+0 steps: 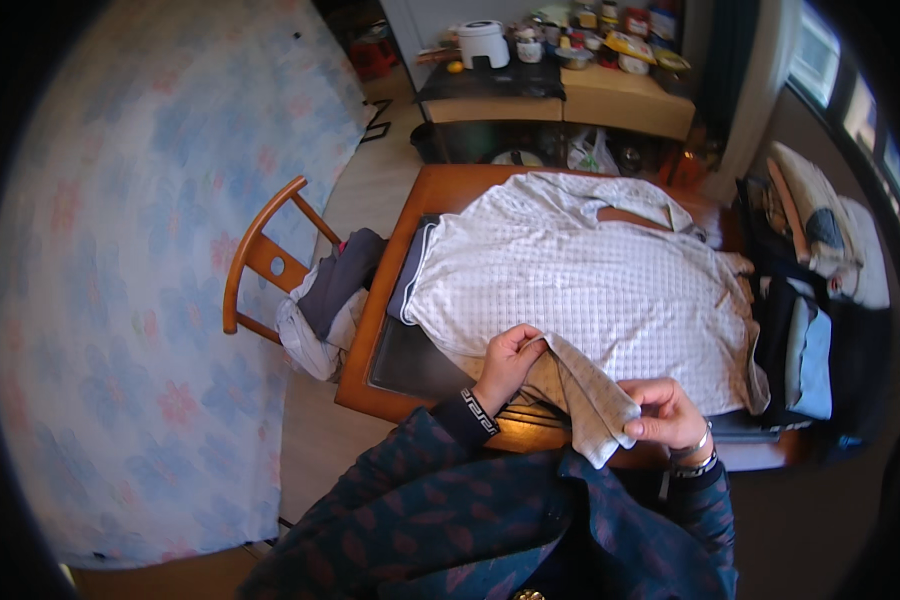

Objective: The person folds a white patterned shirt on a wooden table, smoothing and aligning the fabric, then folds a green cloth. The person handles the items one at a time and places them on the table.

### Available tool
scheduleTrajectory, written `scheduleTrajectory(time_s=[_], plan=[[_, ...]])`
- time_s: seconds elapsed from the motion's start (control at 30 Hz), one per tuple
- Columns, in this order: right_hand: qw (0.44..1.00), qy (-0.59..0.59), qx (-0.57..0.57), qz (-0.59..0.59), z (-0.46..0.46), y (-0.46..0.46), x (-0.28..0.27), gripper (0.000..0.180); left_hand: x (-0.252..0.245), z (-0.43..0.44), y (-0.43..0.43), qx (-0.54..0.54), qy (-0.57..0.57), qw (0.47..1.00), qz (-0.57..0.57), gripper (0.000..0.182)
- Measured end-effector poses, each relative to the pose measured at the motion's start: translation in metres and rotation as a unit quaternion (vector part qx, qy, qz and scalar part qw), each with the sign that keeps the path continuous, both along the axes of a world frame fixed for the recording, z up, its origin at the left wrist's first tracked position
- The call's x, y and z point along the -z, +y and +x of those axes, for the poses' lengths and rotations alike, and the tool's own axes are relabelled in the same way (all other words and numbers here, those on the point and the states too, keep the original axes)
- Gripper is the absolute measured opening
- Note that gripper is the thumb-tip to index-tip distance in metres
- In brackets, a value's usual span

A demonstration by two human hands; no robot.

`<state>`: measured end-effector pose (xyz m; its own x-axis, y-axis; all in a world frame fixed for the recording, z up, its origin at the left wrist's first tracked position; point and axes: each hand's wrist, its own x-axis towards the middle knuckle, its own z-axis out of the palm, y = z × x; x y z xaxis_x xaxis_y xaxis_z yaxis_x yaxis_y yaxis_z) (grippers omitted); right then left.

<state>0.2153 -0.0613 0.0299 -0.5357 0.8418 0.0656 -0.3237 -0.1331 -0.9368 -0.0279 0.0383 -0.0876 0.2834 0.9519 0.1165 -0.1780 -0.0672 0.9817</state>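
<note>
A pale, checked long-sleeved garment [570, 277] lies spread over a wooden table [360, 360], its neckline towards the left. The near sleeve [585, 390] is lifted off the table towards my body. My left hand [508, 366] pinches the sleeve's upper edge between thumb and fingers. With thumb and forefinger, my right hand [667, 416] grips the sleeve near its cuff end. The far sleeve [637, 195] lies bent along the table's far side. Beneath the neckline, a dark garment with a white edge [414, 277] shows.
Left of the table stands a wooden chair [259, 255] with clothes [337, 289] on it. Folded clothes [810, 360] are stacked at the right. A floral cloth [157, 300] hangs at the left. Beyond the table, a cabinet [622, 97] bears jars and a white appliance [484, 45].
</note>
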Motion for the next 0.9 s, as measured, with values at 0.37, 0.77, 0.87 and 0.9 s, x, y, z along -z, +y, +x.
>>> scheduleTrajectory(time_s=[0.37,0.77,0.87,0.9], plan=[[0.989,0.053,0.139,0.021,0.009,-0.007,0.017,0.033,0.001,0.001,0.002,0.027,-0.022,0.999,-0.004,0.006],[0.955,0.096,0.282,0.02,0.014,-0.006,0.025,0.036,-0.004,0.002,0.004,0.003,0.013,1.0,0.019,0.01],[0.956,0.073,0.282,0.014,0.014,-0.006,0.023,0.049,-0.007,0.002,0.003,-0.008,-0.013,1.0,0.026,0.01],[0.958,0.073,0.277,0.018,0.014,-0.006,0.022,0.051,-0.008,0.002,0.003,-0.011,0.001,1.0,0.022,0.01]])
